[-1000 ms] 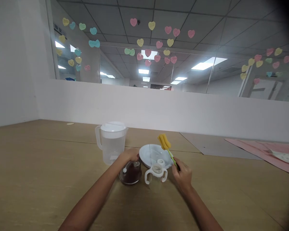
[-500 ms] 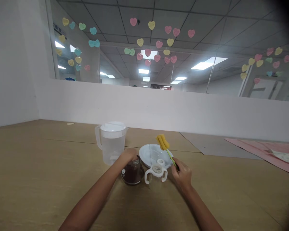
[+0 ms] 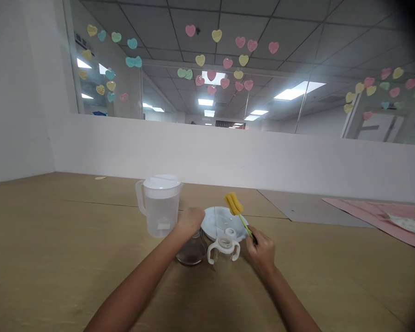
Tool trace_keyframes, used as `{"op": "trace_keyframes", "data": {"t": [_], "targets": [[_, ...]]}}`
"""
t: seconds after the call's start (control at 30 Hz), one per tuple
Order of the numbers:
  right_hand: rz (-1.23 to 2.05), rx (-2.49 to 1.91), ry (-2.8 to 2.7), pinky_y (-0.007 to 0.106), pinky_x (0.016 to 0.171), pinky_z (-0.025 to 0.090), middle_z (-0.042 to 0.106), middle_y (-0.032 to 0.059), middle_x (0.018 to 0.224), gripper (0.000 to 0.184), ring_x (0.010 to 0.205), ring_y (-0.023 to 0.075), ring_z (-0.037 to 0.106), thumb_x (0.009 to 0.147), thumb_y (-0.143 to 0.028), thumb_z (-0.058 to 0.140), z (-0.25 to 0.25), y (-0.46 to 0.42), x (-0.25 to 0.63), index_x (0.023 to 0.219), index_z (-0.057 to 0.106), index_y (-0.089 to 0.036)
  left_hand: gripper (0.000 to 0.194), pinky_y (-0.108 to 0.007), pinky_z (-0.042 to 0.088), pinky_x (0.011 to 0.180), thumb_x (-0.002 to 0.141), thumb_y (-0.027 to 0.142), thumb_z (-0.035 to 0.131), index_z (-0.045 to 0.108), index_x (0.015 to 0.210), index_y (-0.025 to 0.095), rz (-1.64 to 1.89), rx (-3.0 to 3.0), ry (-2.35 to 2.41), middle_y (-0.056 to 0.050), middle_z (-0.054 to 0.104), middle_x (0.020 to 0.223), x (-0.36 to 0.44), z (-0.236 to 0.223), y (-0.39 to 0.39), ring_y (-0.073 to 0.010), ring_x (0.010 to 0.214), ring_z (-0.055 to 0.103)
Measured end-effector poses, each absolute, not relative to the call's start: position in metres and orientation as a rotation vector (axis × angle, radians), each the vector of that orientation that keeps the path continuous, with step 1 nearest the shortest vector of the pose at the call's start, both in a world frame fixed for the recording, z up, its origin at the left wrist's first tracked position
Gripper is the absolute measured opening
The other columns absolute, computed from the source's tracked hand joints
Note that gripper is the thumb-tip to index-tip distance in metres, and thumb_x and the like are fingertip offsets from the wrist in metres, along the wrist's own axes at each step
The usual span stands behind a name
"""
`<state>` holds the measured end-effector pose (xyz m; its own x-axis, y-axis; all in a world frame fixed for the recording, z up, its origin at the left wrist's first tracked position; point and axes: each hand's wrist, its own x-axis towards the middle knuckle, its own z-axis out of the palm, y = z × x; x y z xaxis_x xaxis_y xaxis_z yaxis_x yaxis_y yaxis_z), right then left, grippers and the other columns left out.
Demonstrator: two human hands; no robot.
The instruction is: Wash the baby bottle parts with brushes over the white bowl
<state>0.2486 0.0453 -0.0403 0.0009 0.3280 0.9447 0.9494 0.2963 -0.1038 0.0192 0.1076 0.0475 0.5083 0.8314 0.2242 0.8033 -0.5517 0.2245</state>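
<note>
My right hand (image 3: 263, 249) is closed round the green handle of a bottle brush (image 3: 234, 204), its yellow sponge head pointing up over the white plate (image 3: 207, 230). My left hand (image 3: 192, 220), slightly blurred, is curled above a round glass pot (image 3: 191, 254) with a dark tint. The fingers face away, so what they hold is hidden. Between my hands stands a clear baby bottle with a white two-handled collar (image 3: 224, 250), upright and without a cap. A small clear dome-shaped piece (image 3: 224, 222) and a white ring (image 3: 231, 233) are at the plate.
Behind my left hand stands a lidded plastic pitcher (image 3: 162, 207) of clear liquid. A grey sheet (image 3: 311, 214) and a pink sheet (image 3: 373, 214) lie on the table at right. A low white wall (image 3: 207, 152) with a window above bounds the table's far side.
My left hand has risen slightly from the glass pot and moved a little right. The pot's dark brown look has turned lighter and more see-through. My right hand holds the brush still.
</note>
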Motion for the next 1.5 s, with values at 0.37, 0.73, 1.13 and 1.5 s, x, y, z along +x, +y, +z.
{"op": "trace_keyframes", "data": {"t": [0.37,0.73,1.13,1.5], "targets": [[-0.730,-1.230,-1.533,0.024,0.051,0.041,0.063,0.0053,0.061,0.028,0.050,0.0138,0.055,0.072,-0.017,0.040,-0.042,0.047,0.249,0.084,0.064,-0.011,0.026,-0.020,0.041,0.070,0.083,0.026,0.039,0.064,0.088,0.022,0.216,2.800,0.870,-0.002,0.066,0.093,0.048,0.023,0.113,-0.0150,0.081,0.059],[-0.735,-1.241,-1.548,0.023,0.049,0.039,0.061,0.0045,0.058,0.028,0.048,0.0135,0.053,0.072,-0.016,0.039,-0.040,0.046,0.249,0.083,0.064,-0.010,0.024,-0.022,0.041,0.060,0.077,0.024,0.042,0.063,0.086,0.017,0.281,2.773,0.985,-0.006,0.066,0.081,0.050,0.020,0.115,-0.0165,0.070,0.059],[-0.725,-1.226,-1.540,0.023,0.050,0.040,0.061,0.0046,0.057,0.028,0.048,0.0133,0.053,0.071,-0.014,0.040,-0.040,0.045,0.249,0.083,0.064,-0.010,0.038,-0.032,0.031,0.099,0.080,0.030,0.048,0.051,0.117,0.020,0.517,2.847,0.942,-0.006,0.048,0.126,0.074,0.009,0.123,-0.0200,0.116,0.043],[-0.751,-1.202,-1.554,0.023,0.050,0.041,0.063,0.0056,0.061,0.028,0.050,0.0137,0.055,0.071,-0.014,0.040,-0.040,0.047,0.250,0.084,0.064,-0.010,0.031,-0.037,0.035,0.093,0.076,0.031,0.053,0.059,0.102,0.015,0.492,2.833,0.962,-0.011,0.052,0.107,0.077,-0.005,0.136,-0.0243,0.104,0.046]]}}
